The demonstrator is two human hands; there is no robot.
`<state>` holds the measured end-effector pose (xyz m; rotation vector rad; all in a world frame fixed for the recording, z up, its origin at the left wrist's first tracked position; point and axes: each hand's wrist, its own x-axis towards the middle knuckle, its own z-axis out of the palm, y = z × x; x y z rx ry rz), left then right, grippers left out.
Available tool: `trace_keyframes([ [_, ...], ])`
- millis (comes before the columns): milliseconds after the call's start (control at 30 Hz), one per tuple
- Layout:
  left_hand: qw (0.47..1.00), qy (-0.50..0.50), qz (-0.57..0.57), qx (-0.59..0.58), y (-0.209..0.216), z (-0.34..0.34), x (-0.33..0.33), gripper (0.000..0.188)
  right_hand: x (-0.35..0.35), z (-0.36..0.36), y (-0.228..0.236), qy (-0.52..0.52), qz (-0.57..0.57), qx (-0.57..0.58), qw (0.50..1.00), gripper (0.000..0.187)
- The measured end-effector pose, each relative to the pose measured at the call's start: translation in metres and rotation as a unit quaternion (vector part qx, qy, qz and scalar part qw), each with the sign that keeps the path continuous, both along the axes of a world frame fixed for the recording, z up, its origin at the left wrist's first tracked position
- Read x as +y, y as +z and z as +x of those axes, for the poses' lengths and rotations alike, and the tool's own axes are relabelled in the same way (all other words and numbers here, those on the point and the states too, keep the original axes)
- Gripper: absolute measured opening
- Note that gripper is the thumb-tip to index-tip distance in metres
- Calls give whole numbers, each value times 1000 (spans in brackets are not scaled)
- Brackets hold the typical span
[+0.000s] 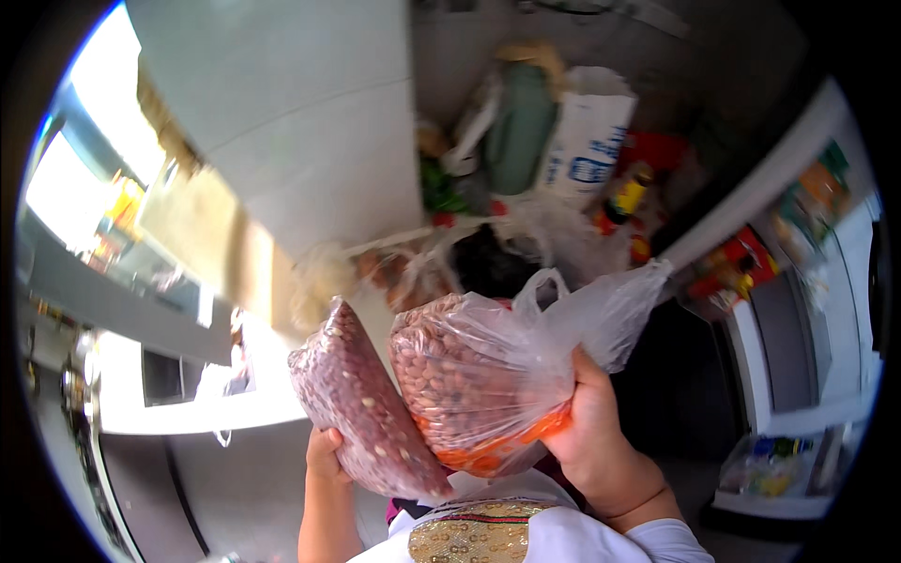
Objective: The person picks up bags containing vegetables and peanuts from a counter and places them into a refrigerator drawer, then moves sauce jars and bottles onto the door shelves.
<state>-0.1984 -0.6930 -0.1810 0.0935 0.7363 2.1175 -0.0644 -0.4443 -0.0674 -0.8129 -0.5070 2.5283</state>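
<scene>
My left hand (324, 455) is closed on the lower left edge of a clear bag of small reddish-purple beans or nuts (361, 413), speckled with paler pieces. The bag is tilted, its far end pointing away from me. Beside it, my right hand (599, 455) grips a thin see-through plastic bag of reddish-brown peanuts (450, 371) with orange print near its bottom. The loose top of this bag spreads up and to the right, past my thumb. Both bags are held side by side in front of my chest, and parts of the fingers are hidden behind them.
Beyond my hands, a cluttered surface bears plastic bags, a black bag (495, 263), a green container (519, 127), a white bag with blue print (589, 141) and a yellow-labelled bottle (624, 195). At right stands an open fridge (798, 328) with packages on its door.
</scene>
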Motion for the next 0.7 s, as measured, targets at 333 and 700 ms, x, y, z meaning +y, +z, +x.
trace_keyframes([
  [333, 953, -302, -5, 36, 74, 101, 265, 72, 116, 149, 27, -309, 61, 88, 945, 48],
  [700, 873, -481, -26, 78, 99, 284, 459, 63, 226, 340, 42, -493, 46, 75, 865, 45],
])
